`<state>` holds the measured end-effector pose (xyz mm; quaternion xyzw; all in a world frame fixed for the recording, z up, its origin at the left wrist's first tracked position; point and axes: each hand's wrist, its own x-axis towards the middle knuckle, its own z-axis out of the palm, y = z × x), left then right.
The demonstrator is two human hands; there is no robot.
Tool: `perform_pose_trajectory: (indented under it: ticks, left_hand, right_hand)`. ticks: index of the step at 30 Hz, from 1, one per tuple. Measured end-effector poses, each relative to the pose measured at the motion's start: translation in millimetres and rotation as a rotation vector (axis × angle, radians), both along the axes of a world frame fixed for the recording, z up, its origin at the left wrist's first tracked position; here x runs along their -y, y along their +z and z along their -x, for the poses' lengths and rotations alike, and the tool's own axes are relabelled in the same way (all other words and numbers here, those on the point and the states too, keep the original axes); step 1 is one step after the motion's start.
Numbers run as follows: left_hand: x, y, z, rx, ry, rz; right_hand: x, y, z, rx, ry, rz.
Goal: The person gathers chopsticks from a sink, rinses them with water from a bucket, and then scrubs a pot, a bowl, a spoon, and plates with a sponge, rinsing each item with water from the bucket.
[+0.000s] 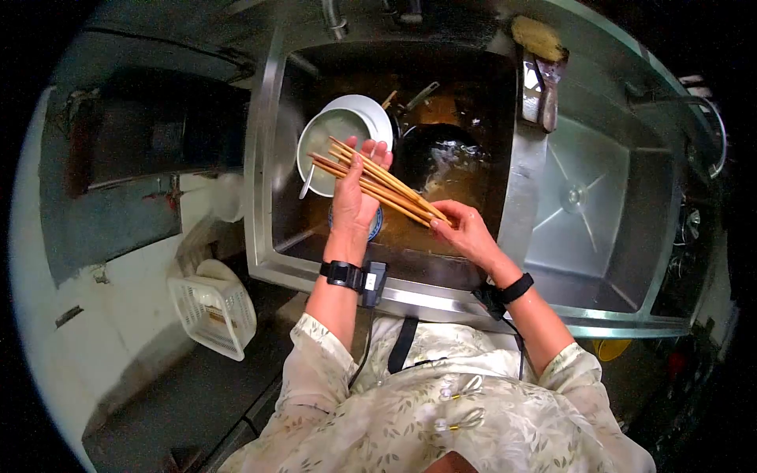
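A bundle of wooden chopsticks (398, 189) slants across both hands above the left sink basin (264, 189). My left hand (356, 197) is closed round its upper left part, thumb on top and fingers behind. At the lower right ends, my right hand (465, 234) pinches the sticks. Just beyond my left hand, a white bowl (315, 135) with a spoon (306, 188) in it rests against a white plate (381, 118). A blue-patterned dish (376, 224) is partly hidden under my left wrist. Brownish water surrounds a dark round pan (430, 150).
On the divider lie a sponge (539, 38) and a dark-handled tool (548, 106). The right basin (611, 244) has a drain at its centre. A faucet (334, 20) hangs over the back edge. A white plastic basket (236, 315) stands at the lower left.
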<state>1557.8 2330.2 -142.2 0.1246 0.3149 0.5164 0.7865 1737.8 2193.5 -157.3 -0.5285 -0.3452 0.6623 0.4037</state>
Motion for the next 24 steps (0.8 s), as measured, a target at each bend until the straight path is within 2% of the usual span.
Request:
perform_pose_trajectory:
  ticks: [1,2,4,5,6,8,10,14,16,17,19,20,22,24]
  left_hand:
    - [3.9,-1.0,0.1,0.008,0.005,0.009]
    - [6.7,-2.2,-0.5,0.013,0.000,0.002]
    - [16.8,-4.2,-6.7,-0.006,0.020,0.057]
    - [22.9,-6.4,-11.0,-0.024,-0.002,0.041]
    - [29.4,-8.6,-15.3,-0.043,-0.025,0.025]
    - [41.8,-8.5,-22.2,-0.088,-0.075,0.002]
    - [42.9,-3.1,-15.4,-0.150,-0.056,0.084]
    - [11.9,31.1,7.1,-0.380,0.175,0.169]
    - [10.3,31.7,16.6,-0.489,-0.061,0.116]
    - [12.5,27.9,18.8,-0.637,-0.269,0.085]
    - [10.4,32.0,29.6,-0.494,-0.385,0.095]
    - [14.3,37.3,29.8,-0.400,-0.428,0.098]
    - [17.9,47.0,25.5,-0.342,-0.359,0.096]
    - [24.8,40.4,29.9,-0.288,-0.282,0.099]
  right_hand:
    - [-3.4,1.6,3.2,0.228,0.046,-0.120]
    - [-4.6,3.8,4.6,0.225,0.052,-0.128]
    - [-5.1,17.4,4.3,0.515,0.165,-0.233]
    - [-5.2,15.6,9.1,0.608,0.150,-0.431]
    - [-5.5,14.1,15.2,0.606,0.149,-0.434]
    - [-5.1,13.3,26.6,0.778,0.283,-0.248]
    - [4.5,-4.7,29.1,0.812,0.268,-0.284]
    - [19.2,1.7,25.9,0.879,0.320,-0.315]
    - [29.4,4.5,23.6,0.889,0.322,-0.332]
    - [38.3,6.5,24.9,0.740,0.329,-0.265]
    - [43.6,6.2,30.4,0.527,0.290,-0.228]
    - [49.4,20.9,37.6,0.044,0.432,-0.002]
    - [51.6,34.6,39.8,-0.514,0.426,0.379]
    - [38.7,32.3,28.0,-0.928,0.555,0.528]
